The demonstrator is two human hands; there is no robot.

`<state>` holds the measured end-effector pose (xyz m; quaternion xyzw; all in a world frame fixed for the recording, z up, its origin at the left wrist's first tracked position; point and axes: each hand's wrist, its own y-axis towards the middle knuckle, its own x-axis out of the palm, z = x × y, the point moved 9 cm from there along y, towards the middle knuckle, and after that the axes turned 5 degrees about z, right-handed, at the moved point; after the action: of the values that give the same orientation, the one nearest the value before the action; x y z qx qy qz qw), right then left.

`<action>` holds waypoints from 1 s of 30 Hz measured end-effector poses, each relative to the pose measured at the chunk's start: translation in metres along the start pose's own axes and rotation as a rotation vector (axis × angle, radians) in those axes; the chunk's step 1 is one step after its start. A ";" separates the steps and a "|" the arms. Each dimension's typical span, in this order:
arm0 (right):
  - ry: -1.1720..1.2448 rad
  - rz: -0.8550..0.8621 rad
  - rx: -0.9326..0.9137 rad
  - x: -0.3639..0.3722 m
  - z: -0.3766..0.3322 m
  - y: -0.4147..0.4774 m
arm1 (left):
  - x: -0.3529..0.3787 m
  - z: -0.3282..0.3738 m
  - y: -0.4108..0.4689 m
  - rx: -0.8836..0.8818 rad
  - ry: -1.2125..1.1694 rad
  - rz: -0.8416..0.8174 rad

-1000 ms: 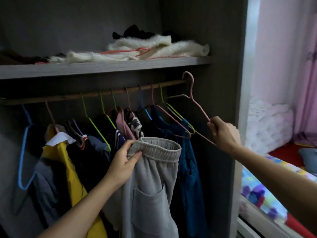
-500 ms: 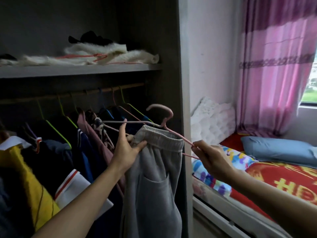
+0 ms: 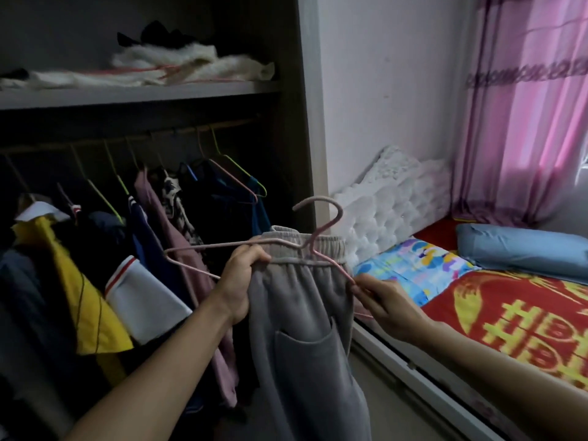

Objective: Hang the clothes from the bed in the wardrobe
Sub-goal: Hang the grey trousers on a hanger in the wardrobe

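Grey sweatpants (image 3: 302, 316), elasticated waistband, patch pocket, hanging limp, left hand (image 3: 237, 288) curled round waistband, right hand (image 3: 386, 305) pinching pink wire hanger (image 3: 319, 198) end

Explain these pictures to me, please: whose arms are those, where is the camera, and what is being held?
There is no machine here. A person wears one camera on the head, looking forward and down, so every picture comes from it and the two arms are that person's own. The left hand grips the waistband of grey trousers. The right hand pinches the end of a pink hanger that lies across that waistband. To the left is an open wardrobe: clothes hang from its rail, and pale fluffy fabric lies on the shelf above. To the right is a bed with a blue pillow.
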<state>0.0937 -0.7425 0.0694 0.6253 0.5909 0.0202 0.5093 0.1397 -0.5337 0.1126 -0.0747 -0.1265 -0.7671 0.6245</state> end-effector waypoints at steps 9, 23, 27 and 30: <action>0.404 -0.027 0.335 0.018 0.002 -0.017 | -0.020 -0.004 -0.037 -0.077 0.092 0.263; 1.053 -0.216 0.742 0.083 -0.060 0.025 | -0.115 -0.001 -0.064 -0.126 0.351 0.535; 1.164 -0.122 0.827 0.097 -0.063 0.038 | -0.150 -0.024 -0.071 -0.197 0.243 0.599; 1.153 -0.063 0.777 0.098 -0.070 0.060 | -0.166 -0.027 -0.073 -0.181 0.299 0.665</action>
<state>0.1224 -0.6124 0.0859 0.6343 0.7495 0.1214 -0.1459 0.1047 -0.3715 0.0344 -0.0538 0.0655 -0.5331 0.8418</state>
